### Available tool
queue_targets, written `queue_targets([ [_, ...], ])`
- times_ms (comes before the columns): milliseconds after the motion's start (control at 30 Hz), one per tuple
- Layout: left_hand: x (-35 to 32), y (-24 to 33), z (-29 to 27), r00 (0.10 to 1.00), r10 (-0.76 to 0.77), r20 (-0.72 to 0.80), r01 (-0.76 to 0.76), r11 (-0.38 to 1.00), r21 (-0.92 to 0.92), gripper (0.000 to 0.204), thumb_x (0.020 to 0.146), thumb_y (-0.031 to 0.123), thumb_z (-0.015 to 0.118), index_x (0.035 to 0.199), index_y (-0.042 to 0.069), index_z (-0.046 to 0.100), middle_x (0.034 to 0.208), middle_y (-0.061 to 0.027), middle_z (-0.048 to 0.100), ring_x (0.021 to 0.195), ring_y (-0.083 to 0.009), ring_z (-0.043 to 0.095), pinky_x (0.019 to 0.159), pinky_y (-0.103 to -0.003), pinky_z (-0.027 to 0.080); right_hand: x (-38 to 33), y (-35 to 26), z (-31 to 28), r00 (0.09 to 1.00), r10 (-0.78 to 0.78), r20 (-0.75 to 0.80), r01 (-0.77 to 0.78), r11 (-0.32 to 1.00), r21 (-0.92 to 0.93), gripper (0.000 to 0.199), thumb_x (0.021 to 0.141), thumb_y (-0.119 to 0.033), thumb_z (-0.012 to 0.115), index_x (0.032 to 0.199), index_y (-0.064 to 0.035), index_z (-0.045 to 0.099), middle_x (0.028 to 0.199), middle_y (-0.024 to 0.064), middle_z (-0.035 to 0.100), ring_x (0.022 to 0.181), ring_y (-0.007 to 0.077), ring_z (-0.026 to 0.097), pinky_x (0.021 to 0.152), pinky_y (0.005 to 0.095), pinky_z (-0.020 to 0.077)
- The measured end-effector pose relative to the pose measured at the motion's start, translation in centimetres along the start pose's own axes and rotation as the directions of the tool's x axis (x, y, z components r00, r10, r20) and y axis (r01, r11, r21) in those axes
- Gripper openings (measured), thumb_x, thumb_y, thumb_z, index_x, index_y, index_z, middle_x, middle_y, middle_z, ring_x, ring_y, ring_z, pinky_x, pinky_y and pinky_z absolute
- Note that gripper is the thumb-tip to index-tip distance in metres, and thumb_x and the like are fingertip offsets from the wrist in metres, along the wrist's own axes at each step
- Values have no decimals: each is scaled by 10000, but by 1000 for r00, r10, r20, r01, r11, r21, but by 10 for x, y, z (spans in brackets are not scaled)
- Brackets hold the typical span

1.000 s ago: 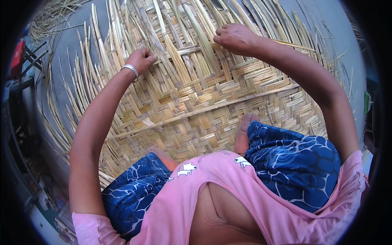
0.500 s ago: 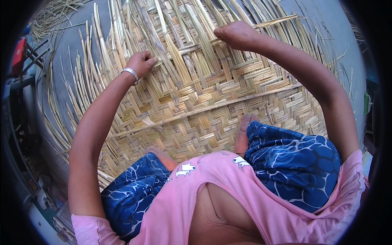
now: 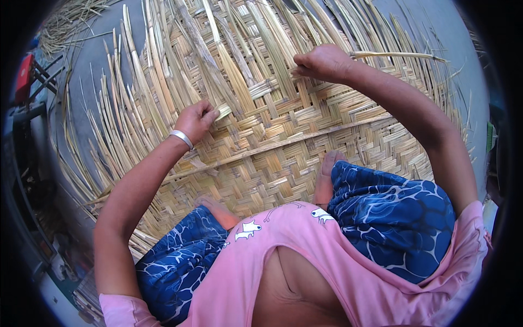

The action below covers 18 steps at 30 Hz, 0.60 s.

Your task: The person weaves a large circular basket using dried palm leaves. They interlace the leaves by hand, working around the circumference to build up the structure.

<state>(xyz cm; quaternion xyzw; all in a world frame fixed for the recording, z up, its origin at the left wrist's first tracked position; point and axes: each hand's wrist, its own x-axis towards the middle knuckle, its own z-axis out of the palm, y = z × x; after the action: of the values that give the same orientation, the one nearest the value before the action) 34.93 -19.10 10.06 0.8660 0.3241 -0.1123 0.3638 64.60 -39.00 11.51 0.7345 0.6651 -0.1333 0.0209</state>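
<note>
The person sits on the woven bamboo mat (image 3: 283, 158). The left hand (image 3: 195, 121) pinches a loose strip at the mat's unfinished edge; the right hand (image 3: 322, 62), closed, probably pulls a crossing strip (image 3: 397, 55) tight there.

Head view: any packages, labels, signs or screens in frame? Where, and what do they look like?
No packages, labels, signs or screens can be made out.
Only printed marks: small white animal-shaped prints on the pink shirt, near its upper hem.
Red object, far left rim: boxy, too blurred to tell its kind.
The rest is a woven mat of pale strips, with both hands on its loose strips.
</note>
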Motion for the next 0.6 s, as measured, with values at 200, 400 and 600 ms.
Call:
queue_targets([
  [200, -3, 2, 14, 999, 40, 14, -42, 972, 231, 223, 858, 254, 642, 851, 41, 579, 688, -143, 591, 649, -268, 580, 641, -371, 471, -16, -13, 37, 999, -3, -44, 1, 999, -48, 234, 900, -351, 562, 855, -121, 554, 690, 90, 645, 634, 287, 640, 596, 416, 493],
  [400, -9, 31, 7, 964, 259, 60, -243, 766, 595, 258, 841, 238, 646, 993, 42, 577, 944, -151, 612, 886, -306, 608, 735, -414, 495, -14, -15, 29, 1000, 16, 8, -16, 1000, -23, 243, 899, -357, 564, 880, -116, 588, 715, 103, 650, 666, 283, 646, 597, 413, 499],
  [600, 8, 71, 36, 923, 337, 185, -375, 676, 635, 662, 859, 327, 618, 1398, 105, 304, 1109, -171, 512, 976, -334, 591, 786, -426, 519, -8, -21, 21, 993, 68, 93, -64, 997, -47, 296, 905, -384, 557, 881, -94, 609, 724, 101, 654, 685, 270, 656, 603, 419, 501],
])
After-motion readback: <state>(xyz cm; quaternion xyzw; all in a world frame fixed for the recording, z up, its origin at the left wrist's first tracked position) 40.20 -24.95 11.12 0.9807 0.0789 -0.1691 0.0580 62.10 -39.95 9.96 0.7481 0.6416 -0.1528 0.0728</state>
